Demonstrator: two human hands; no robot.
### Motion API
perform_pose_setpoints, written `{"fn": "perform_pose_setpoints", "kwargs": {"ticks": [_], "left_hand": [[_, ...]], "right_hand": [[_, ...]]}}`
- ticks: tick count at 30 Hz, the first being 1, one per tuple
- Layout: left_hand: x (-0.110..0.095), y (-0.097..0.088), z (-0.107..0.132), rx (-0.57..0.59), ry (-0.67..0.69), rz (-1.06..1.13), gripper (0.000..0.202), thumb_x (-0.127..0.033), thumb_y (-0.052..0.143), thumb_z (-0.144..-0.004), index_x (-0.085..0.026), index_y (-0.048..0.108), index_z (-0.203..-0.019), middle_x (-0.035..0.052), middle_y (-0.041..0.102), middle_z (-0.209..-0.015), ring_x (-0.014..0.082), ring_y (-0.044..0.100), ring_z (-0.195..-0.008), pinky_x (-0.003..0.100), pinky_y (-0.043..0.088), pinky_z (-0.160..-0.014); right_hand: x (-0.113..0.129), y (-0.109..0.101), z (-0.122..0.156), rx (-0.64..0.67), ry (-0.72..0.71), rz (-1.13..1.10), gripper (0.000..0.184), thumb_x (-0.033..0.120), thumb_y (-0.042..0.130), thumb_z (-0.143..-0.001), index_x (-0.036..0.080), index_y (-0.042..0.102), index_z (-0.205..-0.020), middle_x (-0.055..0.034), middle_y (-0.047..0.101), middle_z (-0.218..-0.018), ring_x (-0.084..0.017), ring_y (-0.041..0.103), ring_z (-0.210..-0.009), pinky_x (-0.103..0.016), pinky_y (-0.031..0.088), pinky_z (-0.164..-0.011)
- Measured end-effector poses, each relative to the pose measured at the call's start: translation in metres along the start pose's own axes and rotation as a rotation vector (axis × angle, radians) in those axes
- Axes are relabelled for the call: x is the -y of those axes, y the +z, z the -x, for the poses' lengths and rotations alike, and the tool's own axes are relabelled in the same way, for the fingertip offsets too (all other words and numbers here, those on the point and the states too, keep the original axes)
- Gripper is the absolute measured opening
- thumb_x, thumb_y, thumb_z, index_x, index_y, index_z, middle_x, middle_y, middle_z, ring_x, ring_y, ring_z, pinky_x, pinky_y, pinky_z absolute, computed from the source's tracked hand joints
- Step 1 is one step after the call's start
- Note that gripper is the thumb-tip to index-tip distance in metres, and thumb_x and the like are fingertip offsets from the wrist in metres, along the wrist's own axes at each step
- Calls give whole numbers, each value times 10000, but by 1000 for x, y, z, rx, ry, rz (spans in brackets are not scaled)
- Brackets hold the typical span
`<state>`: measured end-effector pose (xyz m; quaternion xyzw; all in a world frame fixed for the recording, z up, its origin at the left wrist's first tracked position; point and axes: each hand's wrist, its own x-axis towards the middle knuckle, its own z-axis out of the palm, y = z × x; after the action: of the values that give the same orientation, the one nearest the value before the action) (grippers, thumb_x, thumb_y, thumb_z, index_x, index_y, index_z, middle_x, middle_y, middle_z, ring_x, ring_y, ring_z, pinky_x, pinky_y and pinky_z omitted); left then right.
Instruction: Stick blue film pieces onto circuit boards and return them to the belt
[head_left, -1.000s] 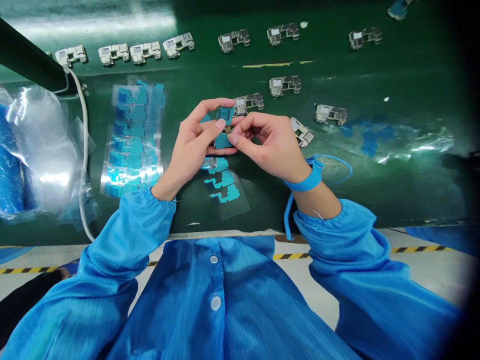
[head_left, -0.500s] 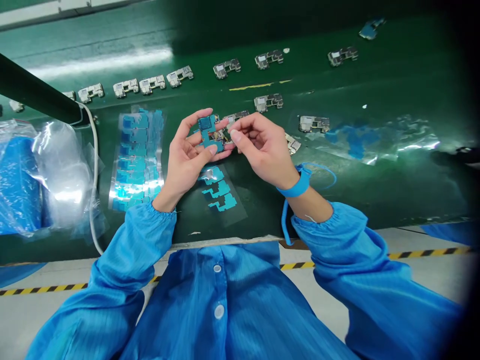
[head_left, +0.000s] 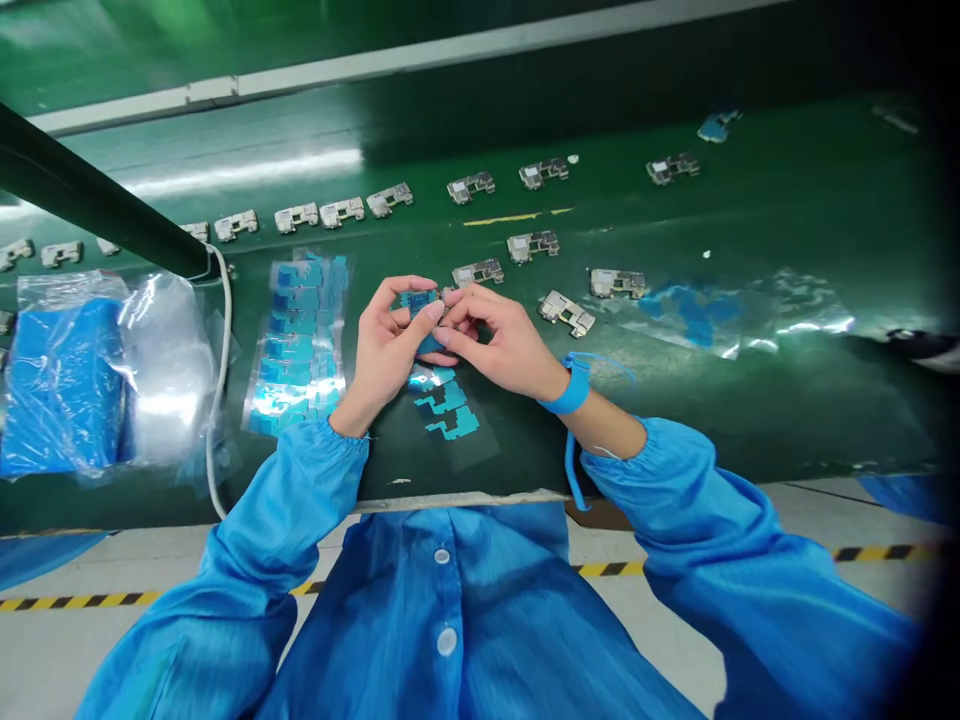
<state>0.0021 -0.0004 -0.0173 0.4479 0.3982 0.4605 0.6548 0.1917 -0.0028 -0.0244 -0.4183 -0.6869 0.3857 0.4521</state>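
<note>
My left hand (head_left: 386, 350) and my right hand (head_left: 499, 345) meet above the green belt (head_left: 750, 400). Both are closed on a small circuit board covered with a blue film piece (head_left: 421, 305). My left thumb and fingers pinch its left side; my right fingertips press on its right edge. A clear sheet with blue film pieces (head_left: 446, 410) lies just below my hands. My right wrist wears a blue strap (head_left: 571, 390) with a coiled cord.
A stack of blue film sheets (head_left: 296, 345) lies left of my hands. Plastic bags with blue material (head_left: 82, 380) sit at far left beside a white cable (head_left: 217, 400). Several bare boards (head_left: 532, 245) lie on the belt beyond. A dark bar (head_left: 90, 200) crosses upper left.
The view has tilted so the belt and boards sit lower in frame. My hands have closed in tighter around the board, with the right fingertips now pressing on it.
</note>
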Motion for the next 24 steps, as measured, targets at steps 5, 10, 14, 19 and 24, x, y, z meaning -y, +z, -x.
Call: {"fn": "perform_pose_setpoints", "kwargs": {"ticks": [5, 10, 14, 19, 24], "left_hand": [[-10, -11, -11, -154, 28, 29, 660, -592, 775, -1021, -346, 477, -1555, 76, 763, -1521, 196, 874, -836, 299, 731, -685], [-14, -24, -20, -305, 89, 16, 473, -420, 736, -1035, -288, 525, -1437, 65, 828, -1376, 136, 833, -785, 246, 670, -678], [-18, -29, -23, -314, 70, 10, 361, -313, 695, -1027, -254, 580, -1364, 43, 851, -1232, 110, 796, -730, 229, 623, -655], [-18, -29, -23, -347, 70, -13, 270, -230, 616, -1060, -244, 588, -1328, 51, 836, -1253, 86, 761, -723, 212, 607, -699], [-6, -19, -22, -315, 160, 53, 568, -338, 711, -1094, -319, 451, -1599, 89, 469, -1822, 178, 722, -1400, 298, 608, -1123]], "right_hand": [[-24, -36, -113, 9, 138, 282, 296, 449, 755, -1007, 210, 706, -839, -33, 656, -766, -217, 615, -783, -381, 535, -764], [-53, -33, -225, 110, 120, 885, 326, 301, 755, -994, 157, 775, -1285, -208, 685, -1430, -404, 606, -1318, -583, 498, -1137], [-72, -8, -255, 443, 37, 896, 413, 448, 915, -900, 141, 812, -1156, -209, 674, -1457, -433, 508, -1418, -630, 435, -1169], [-70, -10, -247, 220, 29, 479, 417, 498, 1034, -720, 216, 764, -867, -60, 736, -882, -253, 644, -889, -494, 557, -938], [-32, 3, -169, -13, 58, -139, 541, 721, 968, -769, 251, 799, -977, -39, 766, -902, -216, 680, -822, -391, 568, -749]]}}
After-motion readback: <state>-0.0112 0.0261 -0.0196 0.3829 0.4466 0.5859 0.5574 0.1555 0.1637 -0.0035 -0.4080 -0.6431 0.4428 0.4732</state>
